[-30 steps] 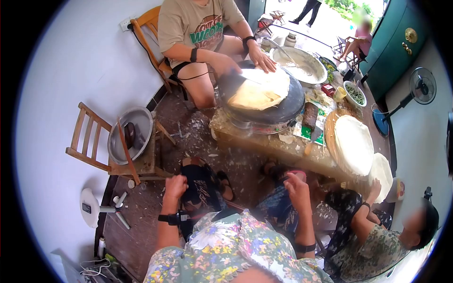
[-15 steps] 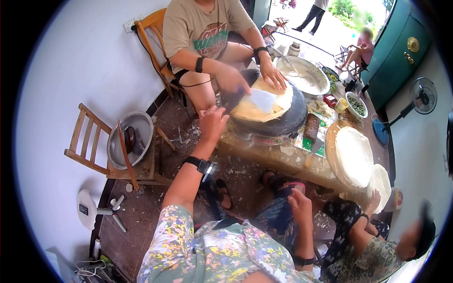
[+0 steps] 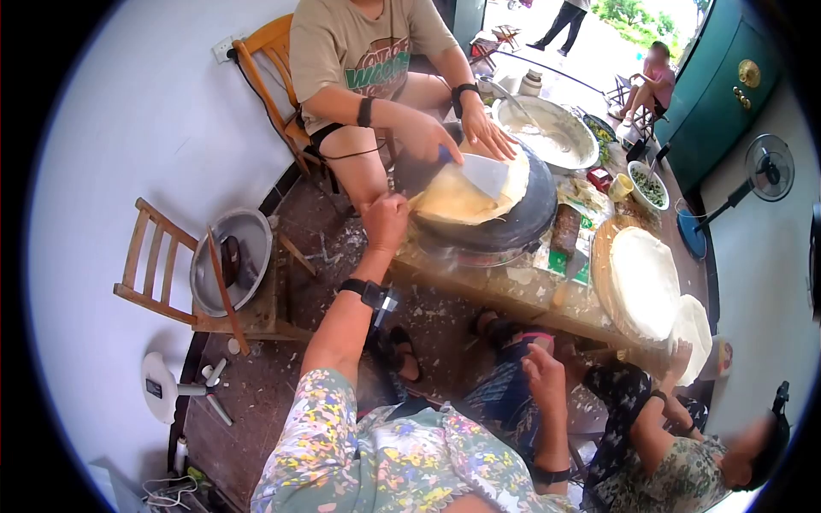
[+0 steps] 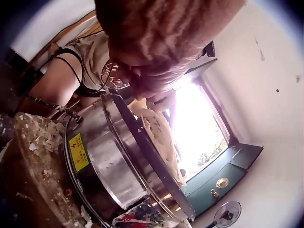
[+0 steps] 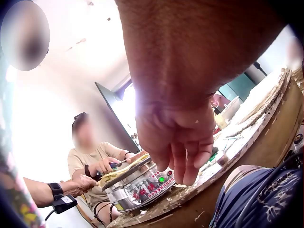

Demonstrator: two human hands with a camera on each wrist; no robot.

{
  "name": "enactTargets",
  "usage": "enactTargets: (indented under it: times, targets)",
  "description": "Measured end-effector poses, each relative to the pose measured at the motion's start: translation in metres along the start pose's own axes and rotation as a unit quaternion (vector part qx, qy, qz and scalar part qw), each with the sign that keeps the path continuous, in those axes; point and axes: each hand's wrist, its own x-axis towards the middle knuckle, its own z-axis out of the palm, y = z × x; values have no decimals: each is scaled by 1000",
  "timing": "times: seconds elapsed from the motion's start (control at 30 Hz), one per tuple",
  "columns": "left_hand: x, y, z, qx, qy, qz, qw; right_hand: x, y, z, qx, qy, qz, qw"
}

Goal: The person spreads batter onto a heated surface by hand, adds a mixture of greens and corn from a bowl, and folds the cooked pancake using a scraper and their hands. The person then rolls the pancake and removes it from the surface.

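My left hand [image 3: 385,224] reaches to the left edge of a round griddle [image 3: 534,205] and pinches the near-left edge of a thin folded pancake [image 3: 449,195] lying on it. In the left wrist view the fingertips meet the pancake [image 4: 161,135] just over the griddle's dark rim. Across from me, a seated person slides a wide scraper [image 3: 486,175] over the pancake with one hand and presses its far side with the other. My right hand [image 3: 545,376] hangs over my lap, fingers loosely curled and holding nothing; in the right wrist view its fingers point down.
To the right, a round board [image 3: 603,274] holds pale flatbreads [image 3: 646,282], where another seated person touches one more sheet. A large batter bowl [image 3: 586,154] and a bowl of chopped greens [image 3: 647,185] stand behind. At left, a chair [image 3: 158,256] carries a metal basin [image 3: 205,282].
My left hand has gone from over my lap forward to the pancake's edge and gripped it. The scraper now lies across the pancake. My right hand has barely moved.
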Motion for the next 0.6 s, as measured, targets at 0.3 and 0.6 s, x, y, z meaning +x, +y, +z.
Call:
enactTargets:
  times: [0.3, 0.6]
  targets:
    - [6, 5, -3, 15, 37, 26, 999, -1, -4, -1, -8, -4, -9, 1000]
    - [11, 14, -2, 51, 7, 45, 998, -2, -2, -2, -14, -3, -10, 1000]
